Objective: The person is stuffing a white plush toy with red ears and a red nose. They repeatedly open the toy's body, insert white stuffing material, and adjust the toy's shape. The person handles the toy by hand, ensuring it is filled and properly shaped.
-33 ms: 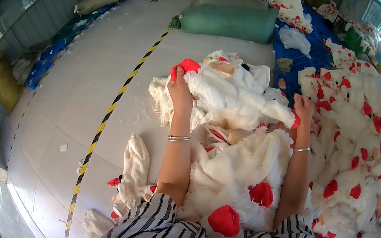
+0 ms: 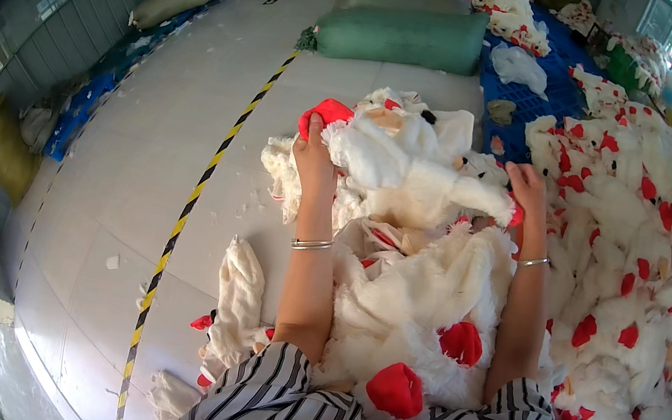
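Note:
Stretched between my hands is a white plush toy skin (image 2: 412, 174) with red ends, limp and unstuffed. My left hand (image 2: 315, 143) is closed on its red end at the left. My right hand (image 2: 529, 192) grips the other red tip, at the end of a white limb; part of that grip is hidden. Below it, another white plush skin (image 2: 419, 298) with red parts lies across my lap. Under and behind the held one, more white plush pieces (image 2: 277, 167) lie heaped on the floor.
A large heap of white and red plush skins (image 2: 640, 285) rises at the right. Stuffed green sacks (image 2: 398, 37) lie ahead, beside blue mats (image 2: 559, 48). Yellow-black tape (image 2: 196, 197) runs along the floor at my left. Loose plush pieces (image 2: 239, 291) lie beside my left arm.
Both hands have shifted very slightly, still holding the plush skin. Its white body has sagged and turned a little between them; the fingers of my right hand have moved.

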Demonstrator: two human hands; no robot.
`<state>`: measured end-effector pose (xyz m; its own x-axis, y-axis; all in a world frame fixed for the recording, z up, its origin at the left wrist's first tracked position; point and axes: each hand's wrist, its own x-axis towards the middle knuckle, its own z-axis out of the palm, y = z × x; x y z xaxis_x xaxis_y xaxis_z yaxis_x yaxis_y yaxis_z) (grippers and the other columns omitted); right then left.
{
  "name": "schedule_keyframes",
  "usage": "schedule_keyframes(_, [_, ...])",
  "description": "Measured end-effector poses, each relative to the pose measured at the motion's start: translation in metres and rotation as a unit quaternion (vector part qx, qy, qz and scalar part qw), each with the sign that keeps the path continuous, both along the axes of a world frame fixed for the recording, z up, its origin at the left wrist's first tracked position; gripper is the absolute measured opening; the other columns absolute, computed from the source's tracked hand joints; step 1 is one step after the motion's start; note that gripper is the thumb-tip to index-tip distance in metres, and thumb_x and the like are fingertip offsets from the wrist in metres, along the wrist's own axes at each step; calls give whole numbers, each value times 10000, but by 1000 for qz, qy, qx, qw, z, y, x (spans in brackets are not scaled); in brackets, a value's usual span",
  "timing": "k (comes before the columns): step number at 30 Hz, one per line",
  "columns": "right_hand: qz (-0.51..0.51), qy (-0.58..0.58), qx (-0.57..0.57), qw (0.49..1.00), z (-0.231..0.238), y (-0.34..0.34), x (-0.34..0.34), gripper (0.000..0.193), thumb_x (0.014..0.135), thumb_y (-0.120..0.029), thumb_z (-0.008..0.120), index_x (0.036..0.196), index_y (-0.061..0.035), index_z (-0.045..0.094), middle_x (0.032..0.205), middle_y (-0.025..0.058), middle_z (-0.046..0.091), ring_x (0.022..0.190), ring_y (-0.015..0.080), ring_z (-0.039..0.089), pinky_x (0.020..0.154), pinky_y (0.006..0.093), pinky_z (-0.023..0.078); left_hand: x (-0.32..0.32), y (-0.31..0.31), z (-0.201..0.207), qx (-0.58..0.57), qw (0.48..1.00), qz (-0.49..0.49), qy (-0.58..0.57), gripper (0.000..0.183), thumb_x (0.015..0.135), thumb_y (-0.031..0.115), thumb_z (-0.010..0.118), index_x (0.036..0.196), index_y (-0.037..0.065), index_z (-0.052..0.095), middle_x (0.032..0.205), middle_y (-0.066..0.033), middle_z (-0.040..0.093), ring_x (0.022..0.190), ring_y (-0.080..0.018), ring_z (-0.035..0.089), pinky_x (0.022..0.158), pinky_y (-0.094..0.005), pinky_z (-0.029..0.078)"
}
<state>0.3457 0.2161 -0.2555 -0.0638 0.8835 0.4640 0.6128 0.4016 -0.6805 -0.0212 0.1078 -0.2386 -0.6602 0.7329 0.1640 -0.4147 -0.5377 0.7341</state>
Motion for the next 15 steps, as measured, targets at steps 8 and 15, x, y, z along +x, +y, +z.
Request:
schedule_keyframes(8, [443,-165,-269,839,21,-118,-145,406,868,-295,606,1217,-92,567,928,77,670,775,161,618,665,320,502,86,-33,20,-62,955,-226,183,210,947,259,605,863,79,673,721,55,597,619,-35,523,545,-208,417])
schedule_keyframes(15, [342,-141,-221,902,-29,-62,-105,399,823,-323,642,1006,31,626,807,139,680,702,217,651,667,342,510,110,-17,23,-37,947,-298,117,207,945,215,599,988,25,670,913,-47,687,811,-128,643,713,-269,531])
